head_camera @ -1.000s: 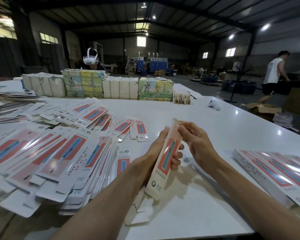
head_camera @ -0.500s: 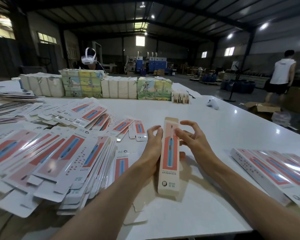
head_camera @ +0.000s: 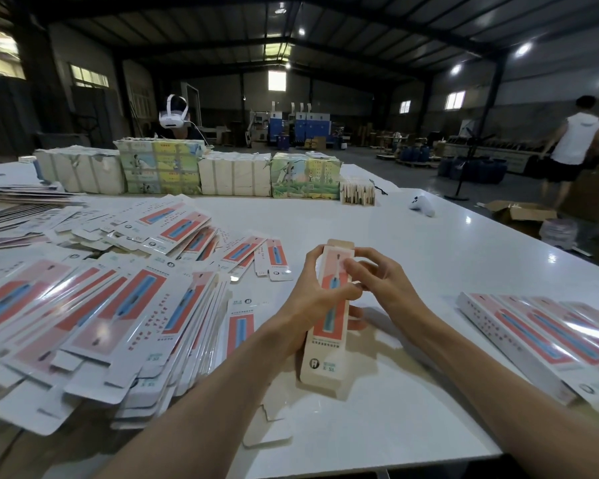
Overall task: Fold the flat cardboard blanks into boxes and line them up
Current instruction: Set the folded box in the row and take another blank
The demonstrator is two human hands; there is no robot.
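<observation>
Head view, and the slim box [head_camera: 327, 326] stands tilted over the tabletop [head_camera: 429, 257]. Its lower end seems to rest on the white surface toward the near edge, and its brown top flap [head_camera: 341, 244] is open. The left hand [head_camera: 308, 299] wraps the middle, thumb across the printed face. The right hand [head_camera: 384, 285] pinches the upper right side with curled fingertips, just under that flap.

My read: this is thin, glossy card, featherweight and hollow, so it should slide in a loose grip and dent if the broad faces get squeezed. The best purchase looks to be along the long folded edges, where the creases give stiffness, with a light fingertip on the flap to tuck it in.

Out to the left, a sprawling heap of flat blanks [head_camera: 101, 305] runs toward the tabletop's left edge. By the right edge, finished boxes [head_camera: 547, 337] lie side by side in a row, touching. The far edge carries bundled stacks [head_camera: 159, 167].
</observation>
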